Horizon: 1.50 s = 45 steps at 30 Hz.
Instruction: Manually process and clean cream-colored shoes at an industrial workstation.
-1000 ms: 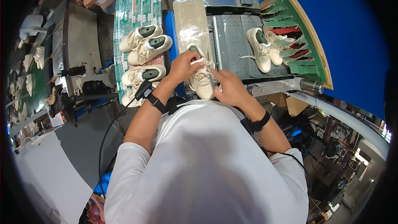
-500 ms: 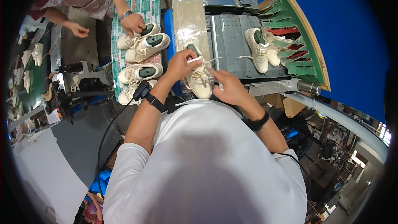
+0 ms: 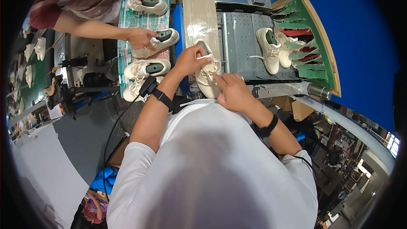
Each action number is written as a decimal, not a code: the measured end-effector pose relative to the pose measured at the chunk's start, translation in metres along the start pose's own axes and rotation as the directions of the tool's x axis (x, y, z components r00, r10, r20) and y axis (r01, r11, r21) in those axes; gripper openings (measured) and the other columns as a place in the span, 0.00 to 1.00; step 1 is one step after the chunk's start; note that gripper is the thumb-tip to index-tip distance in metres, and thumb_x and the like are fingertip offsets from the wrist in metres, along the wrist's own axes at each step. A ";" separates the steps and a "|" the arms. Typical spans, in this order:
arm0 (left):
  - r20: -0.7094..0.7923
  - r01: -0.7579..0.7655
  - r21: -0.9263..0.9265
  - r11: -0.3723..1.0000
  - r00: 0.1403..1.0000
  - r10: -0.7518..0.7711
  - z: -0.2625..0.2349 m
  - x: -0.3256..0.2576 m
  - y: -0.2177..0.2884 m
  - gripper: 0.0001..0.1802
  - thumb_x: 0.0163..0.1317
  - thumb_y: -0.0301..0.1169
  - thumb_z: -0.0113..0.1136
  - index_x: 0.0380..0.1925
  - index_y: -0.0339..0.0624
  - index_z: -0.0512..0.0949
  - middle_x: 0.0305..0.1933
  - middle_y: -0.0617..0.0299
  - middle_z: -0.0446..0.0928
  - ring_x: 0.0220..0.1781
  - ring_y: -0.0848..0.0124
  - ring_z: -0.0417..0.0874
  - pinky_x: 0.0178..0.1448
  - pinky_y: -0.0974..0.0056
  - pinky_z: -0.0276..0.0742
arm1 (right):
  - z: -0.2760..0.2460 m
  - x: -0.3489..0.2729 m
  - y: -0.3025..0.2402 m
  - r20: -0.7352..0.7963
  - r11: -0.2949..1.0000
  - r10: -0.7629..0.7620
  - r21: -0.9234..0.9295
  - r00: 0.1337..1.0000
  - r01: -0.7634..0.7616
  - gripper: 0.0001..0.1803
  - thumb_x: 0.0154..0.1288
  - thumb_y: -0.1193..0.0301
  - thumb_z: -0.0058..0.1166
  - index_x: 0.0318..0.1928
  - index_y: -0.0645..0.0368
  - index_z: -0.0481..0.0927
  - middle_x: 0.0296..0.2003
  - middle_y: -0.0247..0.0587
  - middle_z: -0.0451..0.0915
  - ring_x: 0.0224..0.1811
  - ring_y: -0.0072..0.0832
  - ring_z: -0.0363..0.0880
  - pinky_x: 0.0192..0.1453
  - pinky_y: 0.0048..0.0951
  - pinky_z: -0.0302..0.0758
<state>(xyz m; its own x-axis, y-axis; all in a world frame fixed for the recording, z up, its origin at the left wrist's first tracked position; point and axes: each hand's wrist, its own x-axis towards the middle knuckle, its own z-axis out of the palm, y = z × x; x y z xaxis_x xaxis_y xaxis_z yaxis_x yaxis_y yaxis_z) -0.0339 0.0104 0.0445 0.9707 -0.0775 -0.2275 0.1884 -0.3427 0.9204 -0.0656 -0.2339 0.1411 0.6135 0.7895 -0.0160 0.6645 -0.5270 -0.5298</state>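
A cream lace-up sneaker with a dark green last inside lies at the near end of the plastic-wrapped board, toe toward me. My left hand is closed, thumb and fingers pinching the tongue at the shoe's opening. On the shoe's right side is my right hand, its index finger stretched onto the laces. That hand's thumb stands apart near the toe and its other fingers are curled. No lace end can be made out between them.
More cream sneakers sit on the grey perforated conveyor by a green fringed curtain. At left, a co-worker's hands touch sneakers on a green-and-white covered bench. A metal roller juts out at right.
My right index finger has moved from beside the shoe onto its laces. My left hand keeps its pinch. The co-worker's hands have shifted, and one shoe sits farther up the bench.
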 end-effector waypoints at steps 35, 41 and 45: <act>-0.216 -0.055 -0.016 0.998 0.975 0.051 0.022 -0.009 -0.010 0.19 0.56 0.35 0.82 0.32 0.37 0.80 0.31 0.59 0.78 0.34 0.67 0.78 0.41 0.61 0.75 | 0.024 0.019 0.022 0.178 0.895 0.199 0.368 0.964 -0.252 0.32 0.56 0.72 0.57 0.64 0.65 0.81 0.43 0.55 0.83 0.46 0.53 0.83 0.54 0.46 0.80; -0.230 -0.104 -0.107 0.989 0.970 0.078 0.018 -0.011 -0.019 0.18 0.58 0.34 0.80 0.31 0.37 0.78 0.30 0.61 0.76 0.33 0.70 0.76 0.40 0.63 0.74 | 0.009 0.001 0.020 0.207 0.736 0.199 0.614 0.958 -0.286 0.30 0.60 0.72 0.56 0.64 0.68 0.80 0.43 0.53 0.83 0.48 0.50 0.84 0.57 0.42 0.79; -0.186 -0.030 -0.107 0.994 0.983 0.009 0.019 -0.012 -0.022 0.16 0.60 0.33 0.78 0.32 0.38 0.78 0.30 0.60 0.78 0.34 0.70 0.76 0.41 0.63 0.74 | 0.004 -0.010 0.016 0.112 0.820 0.205 0.523 0.972 -0.233 0.33 0.62 0.78 0.55 0.70 0.67 0.77 0.47 0.50 0.83 0.48 0.41 0.83 0.58 0.36 0.79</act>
<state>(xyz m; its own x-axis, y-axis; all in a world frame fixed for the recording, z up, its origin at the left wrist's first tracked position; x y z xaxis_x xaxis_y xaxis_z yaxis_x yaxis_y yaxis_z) -0.0523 0.0010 0.0205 0.9832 0.0947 -0.1558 0.1743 -0.2380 0.9555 -0.0624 -0.2487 0.1293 0.6847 0.6952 -0.2190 0.1788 -0.4515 -0.8742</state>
